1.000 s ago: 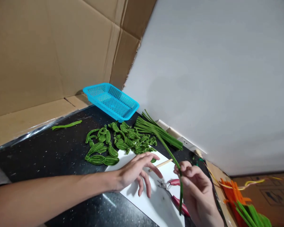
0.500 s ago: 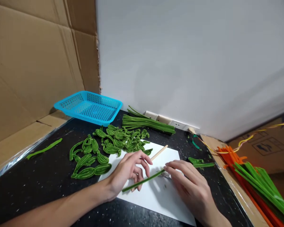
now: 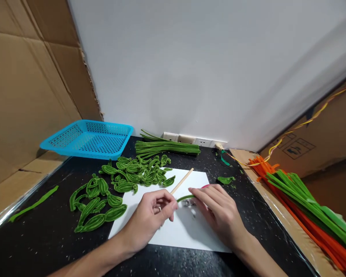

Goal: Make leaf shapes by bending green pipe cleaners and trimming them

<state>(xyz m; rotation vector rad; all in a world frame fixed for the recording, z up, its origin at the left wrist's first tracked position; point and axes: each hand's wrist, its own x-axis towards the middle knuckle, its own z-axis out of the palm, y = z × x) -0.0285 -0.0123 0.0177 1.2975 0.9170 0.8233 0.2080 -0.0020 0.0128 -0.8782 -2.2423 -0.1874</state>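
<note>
Head view: my left hand (image 3: 152, 213) and right hand (image 3: 222, 211) pinch a short green pipe cleaner (image 3: 185, 197) over white paper (image 3: 175, 232); a green bundle (image 3: 168, 148) lies along the back edge of the table (image 3: 167, 263).

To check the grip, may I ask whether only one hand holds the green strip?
No, the left hand and right hand hold the green strip between them.

soft, moderately bright light greys the wall (image 3: 173, 57), which carries a faint, blurry-edged shadow near its middle and diagonal bands of shade on the right, while the cardboard (image 3: 328, 134) beyond dims to brown. the white sheet (image 3: 167, 236) is the brightest patch, softly shadowed beside the right hand (image 3: 219, 207), where a metal tool (image 3: 189, 204) looks smeared. glare streaks the plastic edging (image 3: 0, 223) at left, and wide-angle distortion stretches the outer edges.
</note>
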